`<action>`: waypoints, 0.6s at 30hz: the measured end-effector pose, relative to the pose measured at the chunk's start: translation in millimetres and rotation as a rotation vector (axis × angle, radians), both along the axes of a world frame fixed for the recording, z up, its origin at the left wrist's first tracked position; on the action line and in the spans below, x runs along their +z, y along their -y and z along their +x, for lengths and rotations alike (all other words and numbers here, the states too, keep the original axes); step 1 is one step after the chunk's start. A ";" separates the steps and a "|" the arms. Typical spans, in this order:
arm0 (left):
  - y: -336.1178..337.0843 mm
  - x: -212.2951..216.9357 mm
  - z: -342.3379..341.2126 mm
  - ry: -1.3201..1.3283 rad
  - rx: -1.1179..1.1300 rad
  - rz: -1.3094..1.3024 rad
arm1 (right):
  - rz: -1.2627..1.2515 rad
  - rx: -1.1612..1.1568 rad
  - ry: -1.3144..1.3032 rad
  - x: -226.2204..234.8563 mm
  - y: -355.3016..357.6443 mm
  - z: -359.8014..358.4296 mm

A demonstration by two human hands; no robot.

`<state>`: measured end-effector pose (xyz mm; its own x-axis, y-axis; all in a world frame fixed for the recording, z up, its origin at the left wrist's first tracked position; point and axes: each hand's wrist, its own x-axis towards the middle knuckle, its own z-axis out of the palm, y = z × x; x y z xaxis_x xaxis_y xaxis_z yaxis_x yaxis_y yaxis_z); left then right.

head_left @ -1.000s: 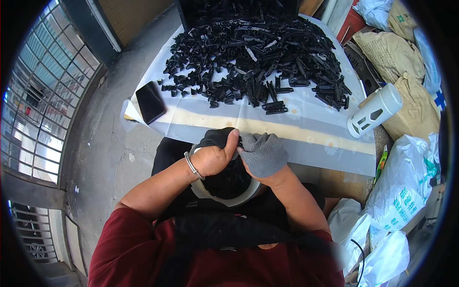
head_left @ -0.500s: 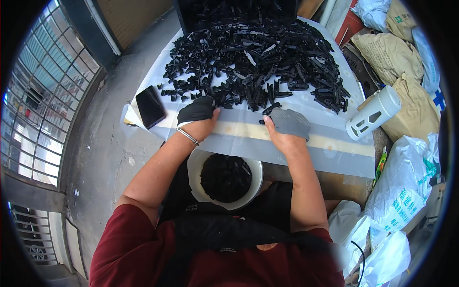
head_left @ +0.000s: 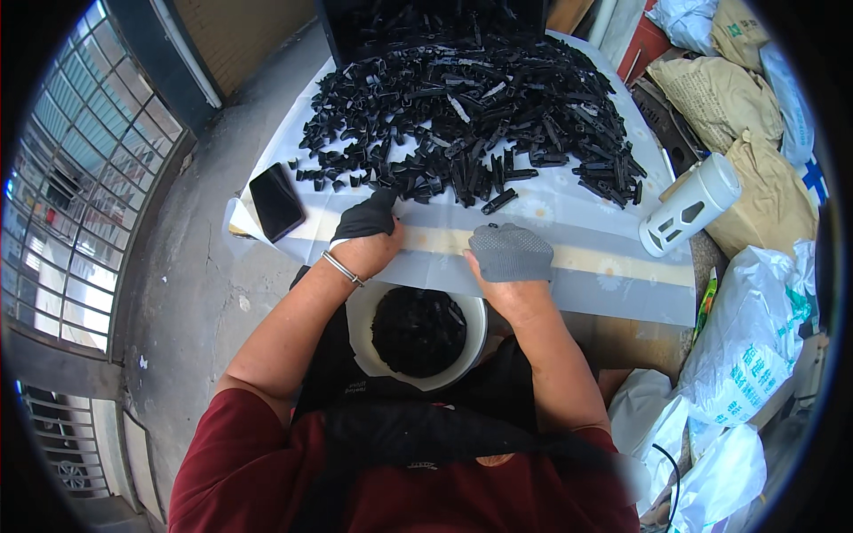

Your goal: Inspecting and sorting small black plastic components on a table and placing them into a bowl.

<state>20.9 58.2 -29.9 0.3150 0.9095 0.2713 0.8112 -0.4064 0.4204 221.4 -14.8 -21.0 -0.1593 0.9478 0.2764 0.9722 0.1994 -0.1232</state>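
On the table spread with pale daisy-printed sheeting [head_left: 582, 238], an open strip runs along the near edge, between a black phone [head_left: 277, 202] at the left corner and a white cylindrical bottle [head_left: 693, 206] by the right edge. The black-gloved left hand [head_left: 369, 235], fingers forward, reaches the near fringe of the heaped small black plastic parts [head_left: 480, 98], while the grey-dotted-gloved right hand [head_left: 511, 253] curls inward above the strip; I cannot tell whether either grips anything. Below the near edge, a round white bucket [head_left: 362, 338] holds more black parts.

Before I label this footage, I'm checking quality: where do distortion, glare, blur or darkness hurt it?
Head view: metal grille bowed by fisheye distortion, bright patches behind it washed out; head view: a pale blur beside the maroon right sleeve; head view: black parts in the white bucket merge darkly.
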 end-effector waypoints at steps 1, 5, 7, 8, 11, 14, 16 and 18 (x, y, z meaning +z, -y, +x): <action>2.2 1.9 -1.9 0.000 0.002 0.003 | 0.044 -0.014 0.021 -2.8 -2.0 1.5; 20.8 18.0 -6.3 0.086 -0.162 -0.259 | 0.086 0.030 -0.258 6.1 7.7 6.1; 34.3 33.7 -6.5 0.144 -0.232 -0.410 | 0.251 0.300 -0.439 1.5 12.8 1.1; 39.7 40.1 -6.6 0.162 -0.307 -0.579 | 0.119 0.349 -0.462 4.2 17.8 -0.6; 45.4 44.7 -5.2 0.260 -0.483 -0.716 | 0.128 0.597 -0.544 2.1 19.1 -6.4; 46.7 41.9 -4.3 0.387 -0.608 -0.704 | 0.081 0.614 -0.512 0.6 21.6 -8.5; 46.4 38.1 -5.9 0.436 -0.628 -0.727 | 0.112 0.603 -0.502 0.2 22.9 -12.6; 48.2 34.8 -9.0 0.568 -0.415 -0.921 | 0.120 0.394 -0.436 -0.5 24.0 -18.2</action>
<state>11.9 10.0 4.9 0.6807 0.6915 -0.2417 0.2869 0.0520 0.9566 203.2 -38.8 -21.5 -0.3402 0.7988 0.4962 0.6874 0.5713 -0.4484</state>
